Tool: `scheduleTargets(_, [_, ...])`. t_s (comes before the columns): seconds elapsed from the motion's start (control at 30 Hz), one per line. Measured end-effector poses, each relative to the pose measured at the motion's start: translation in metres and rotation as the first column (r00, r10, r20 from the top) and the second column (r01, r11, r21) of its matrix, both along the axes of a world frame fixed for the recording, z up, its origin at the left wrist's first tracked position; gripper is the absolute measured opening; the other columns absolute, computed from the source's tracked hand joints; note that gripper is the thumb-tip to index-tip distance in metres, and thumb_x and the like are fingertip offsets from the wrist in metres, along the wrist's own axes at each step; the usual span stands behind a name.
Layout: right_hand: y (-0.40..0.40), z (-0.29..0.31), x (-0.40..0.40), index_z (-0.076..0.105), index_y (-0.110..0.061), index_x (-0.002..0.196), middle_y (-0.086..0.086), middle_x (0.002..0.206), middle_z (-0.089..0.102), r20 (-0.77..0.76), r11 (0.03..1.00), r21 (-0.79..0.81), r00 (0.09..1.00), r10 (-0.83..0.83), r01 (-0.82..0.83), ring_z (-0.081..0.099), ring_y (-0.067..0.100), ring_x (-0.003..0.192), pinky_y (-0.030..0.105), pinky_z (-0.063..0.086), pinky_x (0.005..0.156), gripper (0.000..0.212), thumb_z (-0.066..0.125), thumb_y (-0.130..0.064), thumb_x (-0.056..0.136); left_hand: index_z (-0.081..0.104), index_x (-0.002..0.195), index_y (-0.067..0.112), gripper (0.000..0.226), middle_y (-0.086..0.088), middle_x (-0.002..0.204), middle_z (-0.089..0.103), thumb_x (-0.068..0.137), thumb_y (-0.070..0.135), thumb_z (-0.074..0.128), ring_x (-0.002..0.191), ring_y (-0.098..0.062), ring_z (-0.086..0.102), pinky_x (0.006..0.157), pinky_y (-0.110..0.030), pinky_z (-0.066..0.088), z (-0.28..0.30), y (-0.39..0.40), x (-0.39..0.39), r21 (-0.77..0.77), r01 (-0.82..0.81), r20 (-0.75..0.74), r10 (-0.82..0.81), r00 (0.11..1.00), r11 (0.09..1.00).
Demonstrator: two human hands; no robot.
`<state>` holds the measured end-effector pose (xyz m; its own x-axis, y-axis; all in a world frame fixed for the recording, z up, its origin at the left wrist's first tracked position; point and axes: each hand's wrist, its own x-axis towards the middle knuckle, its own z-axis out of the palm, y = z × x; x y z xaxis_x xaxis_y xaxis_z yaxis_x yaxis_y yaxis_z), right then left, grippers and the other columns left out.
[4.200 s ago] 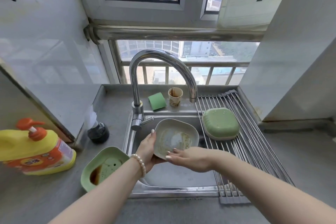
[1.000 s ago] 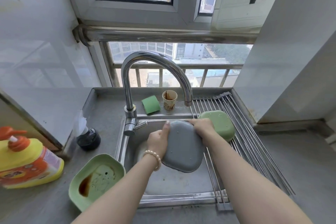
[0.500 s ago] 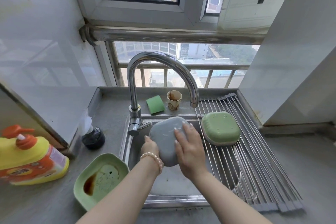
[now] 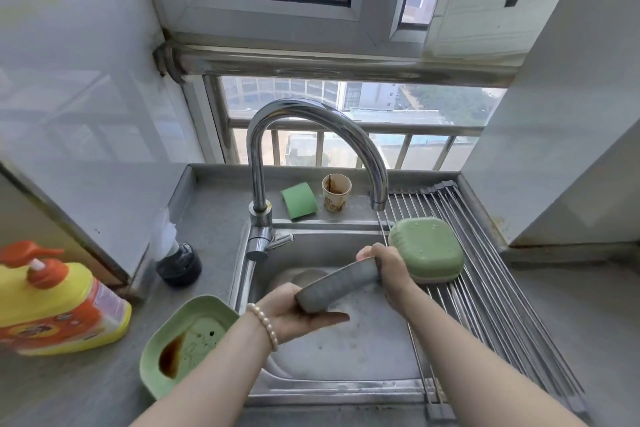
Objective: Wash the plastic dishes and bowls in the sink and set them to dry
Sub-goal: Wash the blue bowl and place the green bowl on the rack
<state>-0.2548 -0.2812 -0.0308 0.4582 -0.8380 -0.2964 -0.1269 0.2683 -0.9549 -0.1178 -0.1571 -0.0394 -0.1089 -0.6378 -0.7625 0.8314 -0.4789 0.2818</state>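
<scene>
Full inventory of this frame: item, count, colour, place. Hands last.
grey dish: 1, grey, held edge-on over the sink
green dish on rack: 1, green, upside down on the drying rack
dirty green dish: 1, green with brown liquid pooled inside, counter left of the sink
sink: 1, steel, centre
faucet: 1, chrome, behind the sink
drying rack: 1, steel rods, over the sink's right side
sponge: 1, green, back ledge
paper cup: 1, stained brown, back ledge beside the sponge
detergent bottle: 1, yellow with orange pump, far left counter
black item: 1, left counter, unclear what
left hand: 1, holds the grey dish's near end; bead bracelet on wrist
right hand: 1, grip on the dish's far end
</scene>
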Motion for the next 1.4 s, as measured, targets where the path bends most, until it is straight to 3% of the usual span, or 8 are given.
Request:
scheduleTargets(0.17, [-0.011,0.005,0.014,0.068,-0.015,0.071,0.003,0.072,0.062,-0.536,0.783,-0.091,0.693,0.482,-0.615,0.051,0.010,0.067,0.030,0.046,0.069,0.014,0.059,-0.008,0.079,0.048,0.123,-0.002,0.043,-0.022,0.105,0.057,0.087,-0.022,0.039,0.087,-0.037,0.060,0.051,-0.041,0.058,-0.027,0.007,0.013,0.032,0.054,0.383,-0.062,0.922,0.998])
scheduleTargets(0.3, [-0.007,0.016,0.059,0.051,-0.020,0.130,0.001,0.129,0.056,-0.877,0.498,-0.258,0.417,0.238,-0.828,0.050,0.022,0.116,0.039,0.039,0.098,0.039,0.048,-0.019,0.091,0.058,0.100,0.002,0.020,-0.019,0.090,0.062,0.086,-0.012,0.054,0.074,-0.032,0.063,0.048,-0.045,0.057,-0.038,0.008,0.011,0.111,0.019,0.710,-0.093,0.698,0.994])
scheduleTargets(0.4, [0.003,0.022,0.093,0.044,-0.016,0.132,0.006,0.135,0.048,-0.944,0.325,-0.311,0.330,0.005,-0.893,0.042,0.027,0.124,0.046,0.031,0.099,0.040,0.043,-0.022,0.093,0.057,0.091,0.021,0.014,-0.015,0.102,0.064,0.079,0.013,0.058,0.088,-0.034,0.065,0.064,-0.054,0.058,-0.042,0.002,0.008,0.163,0.117,0.838,-0.200,0.507,0.980])
scheduleTargets(0.57, [0.013,0.019,0.118,0.051,-0.011,0.129,0.011,0.131,0.050,-0.983,0.347,-0.183,0.179,-0.042,-0.920,0.041,0.029,0.123,0.046,0.026,0.103,0.040,0.042,-0.022,0.092,0.048,0.108,0.020,0.016,-0.013,0.105,0.059,0.094,0.012,0.046,0.088,-0.034,0.064,0.056,-0.049,0.058,-0.033,0.001,-0.005,0.117,0.128,0.760,-0.172,0.626,0.985])
scheduleTargets(0.77, [0.017,0.013,0.117,0.048,-0.013,0.128,0.010,0.130,0.050,-0.956,0.533,-0.268,0.289,-0.045,-0.803,0.044,0.029,0.122,0.042,0.035,0.096,0.040,0.046,-0.018,0.088,0.050,0.103,0.024,0.015,-0.015,0.109,0.062,0.093,0.014,0.051,0.093,-0.038,0.065,0.062,-0.054,0.058,-0.029,0.000,-0.010,0.104,0.105,0.720,-0.148,0.678,0.989])
scheduleTargets(1.0, [0.028,0.017,0.127,0.051,-0.014,0.127,0.007,0.128,0.055,-0.981,0.305,-0.171,0.132,-0.145,-0.937,0.047,0.026,0.119,0.041,0.032,0.098,0.036,0.049,-0.023,0.093,0.052,0.107,0.025,0.024,-0.008,0.114,0.062,0.085,0.018,0.059,0.097,-0.028,0.063,0.069,-0.048,0.059,-0.051,-0.013,0.002,0.063,0.081,0.780,-0.100,0.618,0.995])
scheduleTargets(1.17, [0.044,0.013,0.120,0.049,-0.007,0.126,0.013,0.129,0.053,-0.969,0.325,-0.243,0.243,-0.042,-0.914,0.048,0.029,0.119,0.039,0.036,0.097,0.033,0.044,-0.019,0.095,0.050,0.106,0.001,0.027,0.000,0.068,0.054,0.081,-0.002,0.059,0.070,-0.017,0.051,0.056,-0.022,0.049,-0.047,-0.010,-0.008,0.011,0.124,0.707,-0.096,0.701,0.992])
scheduleTargets(1.4, [0.072,-0.015,0.019,0.055,-0.011,0.121,0.014,0.125,0.056,-0.814,0.517,-0.393,0.549,0.188,-0.760,0.051,0.031,0.116,0.038,0.037,0.100,0.067,0.007,-0.051,0.097,0.055,0.099,0.016,0.016,-0.008,0.082,0.066,0.103,0.017,0.040,0.068,-0.020,0.064,0.048,-0.024,0.051,-0.042,-0.028,-0.017,-0.133,-0.126,0.553,0.179,0.814,0.983])
